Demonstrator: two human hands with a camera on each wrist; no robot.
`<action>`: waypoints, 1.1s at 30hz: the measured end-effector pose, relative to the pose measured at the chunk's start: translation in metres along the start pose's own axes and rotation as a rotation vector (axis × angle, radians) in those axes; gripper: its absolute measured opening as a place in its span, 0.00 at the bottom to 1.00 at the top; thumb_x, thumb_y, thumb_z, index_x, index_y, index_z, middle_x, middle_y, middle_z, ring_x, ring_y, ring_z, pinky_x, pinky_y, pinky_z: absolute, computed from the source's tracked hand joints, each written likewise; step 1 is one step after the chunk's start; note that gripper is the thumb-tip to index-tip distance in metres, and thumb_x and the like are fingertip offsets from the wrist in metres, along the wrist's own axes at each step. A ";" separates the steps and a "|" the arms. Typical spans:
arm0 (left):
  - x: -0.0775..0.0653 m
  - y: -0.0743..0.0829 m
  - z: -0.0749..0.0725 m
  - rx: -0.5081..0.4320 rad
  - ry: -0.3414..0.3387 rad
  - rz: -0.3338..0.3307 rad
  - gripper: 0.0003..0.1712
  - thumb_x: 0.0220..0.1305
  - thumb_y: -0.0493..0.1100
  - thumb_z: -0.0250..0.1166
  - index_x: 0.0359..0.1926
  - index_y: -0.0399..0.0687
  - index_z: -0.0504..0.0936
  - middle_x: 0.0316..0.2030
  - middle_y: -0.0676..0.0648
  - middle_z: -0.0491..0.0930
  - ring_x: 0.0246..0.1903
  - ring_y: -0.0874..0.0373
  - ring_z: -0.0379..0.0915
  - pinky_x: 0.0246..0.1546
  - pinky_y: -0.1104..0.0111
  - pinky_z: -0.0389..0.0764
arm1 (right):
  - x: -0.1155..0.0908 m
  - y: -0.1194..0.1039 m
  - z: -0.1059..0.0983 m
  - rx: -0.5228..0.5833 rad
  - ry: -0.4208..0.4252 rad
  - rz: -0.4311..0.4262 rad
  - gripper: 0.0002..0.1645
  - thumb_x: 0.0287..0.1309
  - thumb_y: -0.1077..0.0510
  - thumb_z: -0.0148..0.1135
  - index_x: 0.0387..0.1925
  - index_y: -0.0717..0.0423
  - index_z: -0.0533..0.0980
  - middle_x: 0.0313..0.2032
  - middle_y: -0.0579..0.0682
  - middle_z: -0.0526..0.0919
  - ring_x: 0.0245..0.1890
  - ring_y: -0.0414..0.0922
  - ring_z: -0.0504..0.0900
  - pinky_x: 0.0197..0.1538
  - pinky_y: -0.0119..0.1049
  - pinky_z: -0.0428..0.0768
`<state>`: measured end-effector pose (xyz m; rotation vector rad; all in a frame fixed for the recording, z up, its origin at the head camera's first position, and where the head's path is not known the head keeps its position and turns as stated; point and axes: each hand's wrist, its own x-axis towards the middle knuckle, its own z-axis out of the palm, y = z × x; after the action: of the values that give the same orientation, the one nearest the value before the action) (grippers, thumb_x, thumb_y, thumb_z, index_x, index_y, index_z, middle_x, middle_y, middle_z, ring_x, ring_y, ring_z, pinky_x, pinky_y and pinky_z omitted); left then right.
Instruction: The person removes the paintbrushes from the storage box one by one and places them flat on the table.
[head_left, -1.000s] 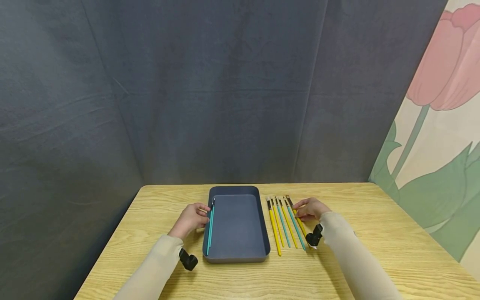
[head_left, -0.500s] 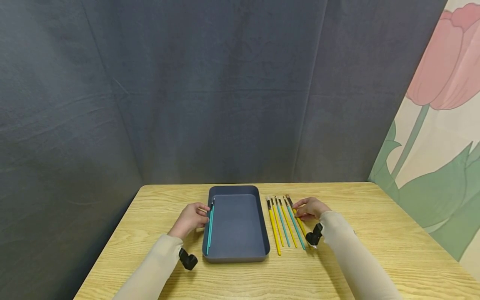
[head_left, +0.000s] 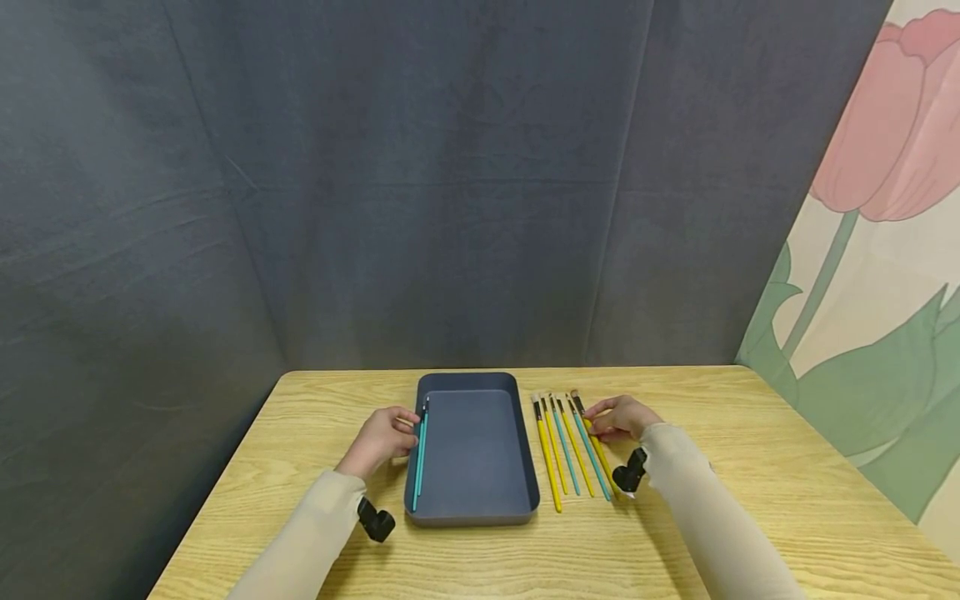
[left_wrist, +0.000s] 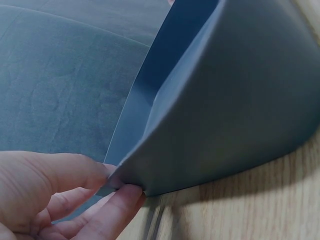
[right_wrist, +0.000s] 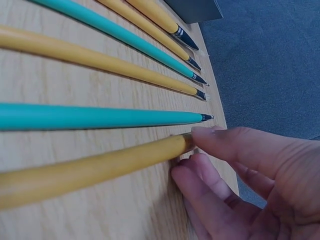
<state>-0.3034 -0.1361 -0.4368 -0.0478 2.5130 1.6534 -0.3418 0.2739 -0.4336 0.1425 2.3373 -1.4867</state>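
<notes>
My left hand (head_left: 386, 435) holds the left rim of a dark grey tray (head_left: 480, 450). In the left wrist view, the thumb and fingers pinch the tray's edge (left_wrist: 200, 115). Two teal paintbrushes (head_left: 422, 458) lie along the tray's left wall. Right of the tray, several yellow and teal paintbrushes lie side by side on the table, bristles pointing away. My right hand (head_left: 622, 417) pinches the rightmost yellow paintbrush (right_wrist: 100, 167) near its ferrule; the fingers cover its bristle end in the right wrist view. A teal paintbrush (right_wrist: 100, 117) lies just beside it.
The wooden table (head_left: 720, 483) runs up to a dark grey curtain (head_left: 450, 208) at the back and left. A wall painted with a pink tulip (head_left: 885, 125) stands at the right. A small black camera (head_left: 630, 472) sits on each wrist.
</notes>
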 end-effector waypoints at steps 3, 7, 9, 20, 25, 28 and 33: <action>0.000 0.000 0.000 0.001 -0.001 -0.001 0.20 0.54 0.24 0.64 0.50 0.32 0.78 0.40 0.37 0.78 0.33 0.54 0.76 0.33 0.64 0.84 | 0.001 0.000 -0.001 0.005 -0.013 -0.003 0.21 0.55 0.71 0.63 0.52 0.71 0.75 0.29 0.49 0.86 0.25 0.37 0.81 0.32 0.30 0.83; 0.000 0.000 0.000 0.002 -0.004 0.000 0.20 0.54 0.24 0.64 0.50 0.32 0.78 0.40 0.37 0.78 0.33 0.54 0.76 0.33 0.64 0.84 | 0.001 0.001 -0.003 0.018 -0.028 -0.005 0.21 0.55 0.71 0.63 0.52 0.72 0.74 0.29 0.48 0.86 0.25 0.37 0.81 0.33 0.30 0.83; -0.001 0.000 0.000 0.000 -0.004 -0.002 0.19 0.54 0.24 0.64 0.50 0.32 0.78 0.40 0.37 0.78 0.33 0.54 0.77 0.33 0.64 0.84 | -0.001 0.002 -0.005 0.022 -0.035 -0.008 0.22 0.56 0.71 0.62 0.54 0.72 0.73 0.29 0.49 0.86 0.25 0.37 0.81 0.34 0.31 0.84; -0.002 0.001 -0.001 0.003 -0.007 -0.001 0.19 0.54 0.24 0.63 0.49 0.32 0.78 0.40 0.36 0.78 0.33 0.54 0.76 0.34 0.62 0.84 | -0.006 -0.017 -0.012 0.177 -0.125 -0.082 0.29 0.66 0.66 0.55 0.64 0.75 0.61 0.47 0.59 0.81 0.40 0.42 0.85 0.47 0.34 0.83; -0.002 0.001 0.000 0.004 -0.011 -0.003 0.20 0.54 0.24 0.64 0.50 0.32 0.78 0.40 0.37 0.77 0.33 0.54 0.76 0.34 0.62 0.84 | -0.006 -0.036 -0.009 0.207 -0.164 -0.141 0.30 0.67 0.63 0.54 0.65 0.73 0.60 0.50 0.55 0.79 0.42 0.41 0.84 0.53 0.38 0.81; -0.001 0.001 0.000 0.003 -0.014 -0.004 0.20 0.54 0.24 0.64 0.50 0.32 0.78 0.41 0.37 0.78 0.34 0.54 0.76 0.34 0.62 0.84 | -0.009 -0.049 -0.002 0.215 -0.177 -0.161 0.28 0.67 0.63 0.54 0.65 0.72 0.61 0.46 0.52 0.80 0.42 0.40 0.84 0.56 0.40 0.80; 0.000 0.002 0.000 0.001 -0.013 -0.003 0.20 0.54 0.24 0.64 0.50 0.32 0.78 0.40 0.37 0.77 0.33 0.54 0.76 0.34 0.62 0.84 | -0.012 -0.068 0.014 0.239 -0.224 -0.172 0.25 0.68 0.63 0.53 0.63 0.70 0.64 0.42 0.48 0.81 0.39 0.38 0.84 0.56 0.40 0.79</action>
<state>-0.3032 -0.1351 -0.4352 -0.0410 2.5036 1.6457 -0.3464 0.2331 -0.3764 -0.1613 2.0339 -1.7625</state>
